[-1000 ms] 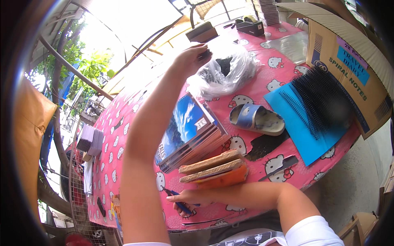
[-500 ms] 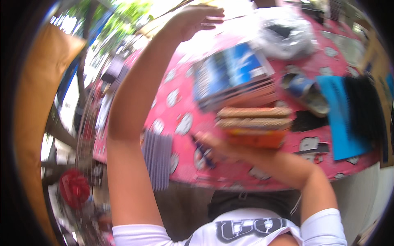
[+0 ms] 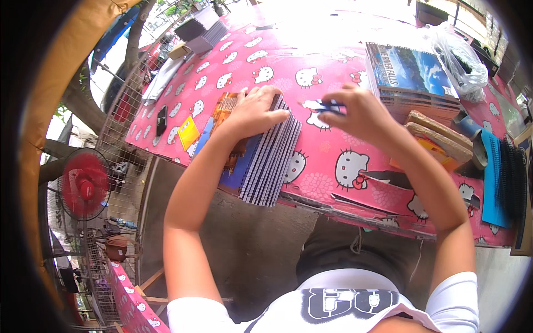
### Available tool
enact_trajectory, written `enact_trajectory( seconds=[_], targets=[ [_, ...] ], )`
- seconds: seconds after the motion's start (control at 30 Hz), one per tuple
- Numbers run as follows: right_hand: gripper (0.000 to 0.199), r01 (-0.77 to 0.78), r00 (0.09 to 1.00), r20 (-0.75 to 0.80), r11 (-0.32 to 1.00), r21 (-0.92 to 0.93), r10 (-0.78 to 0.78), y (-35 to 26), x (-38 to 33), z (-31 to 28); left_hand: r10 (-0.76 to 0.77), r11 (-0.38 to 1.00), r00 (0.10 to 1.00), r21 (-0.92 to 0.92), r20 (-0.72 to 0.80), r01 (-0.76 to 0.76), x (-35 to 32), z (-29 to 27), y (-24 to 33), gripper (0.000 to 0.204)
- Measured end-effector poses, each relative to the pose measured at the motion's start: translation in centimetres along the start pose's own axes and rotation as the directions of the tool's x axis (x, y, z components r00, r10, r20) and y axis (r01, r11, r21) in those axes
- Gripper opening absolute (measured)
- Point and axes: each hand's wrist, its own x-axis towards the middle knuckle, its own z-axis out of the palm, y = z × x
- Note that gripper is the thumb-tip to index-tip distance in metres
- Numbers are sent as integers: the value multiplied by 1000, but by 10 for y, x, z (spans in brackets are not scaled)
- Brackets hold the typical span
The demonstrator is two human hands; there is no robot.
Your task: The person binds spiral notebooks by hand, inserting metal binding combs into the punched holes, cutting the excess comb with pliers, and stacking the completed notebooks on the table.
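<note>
My left hand (image 3: 256,111) lies on the far end of a stack of notebooks (image 3: 271,161), its thumb spread away from the fingers. The top cover is blue and orange, and a row of dark-and-white bound edges runs along the stack's right side. Right of the stack and above the table, my right hand (image 3: 358,111) is closed around a small blue-handled tool (image 3: 331,105). A thin tip points left from it; the fingers hide the rest, so its exact kind is unclear.
Spiral-bound books (image 3: 408,69) are piled at the far right, beside a clear plastic bag (image 3: 463,66). Nearer are tan blocks (image 3: 441,136) and blue sheets (image 3: 491,177) with black coils (image 3: 511,177). A phone (image 3: 161,120) and yellow packet (image 3: 189,133) lie left on the pink table (image 3: 322,161).
My view has swung left. My left hand has come down from its raised reach onto the notebook stack. My right hand has lifted away from the near table edge, still holding the blue-handled tool.
</note>
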Motion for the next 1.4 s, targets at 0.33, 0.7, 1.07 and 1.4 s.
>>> enact_trajectory(
  seconds=[0.33, 0.7, 1.07, 1.4],
  targets=[
    [29, 231, 964, -56, 922, -309, -260, -12, 38, 13, 6, 999, 999, 39, -37, -5, 1, 7, -3, 61],
    [46, -414, 823, 495, 891, 184, 280, -25, 45, 0, -10, 1000, 999, 28, -49, 11, -1, 6, 2, 62],
    [36, 179, 980, 136, 935, -305, -143, -19, 47, 8, -19, 999, 995, -38, -102, 15, 1, 6, 0, 59],
    [42, 30, 974, 227, 985, -167, 9, -12, 40, 9, -49, 999, 997, -9, -53, 48, 2, 6, 0, 67]
  ],
)
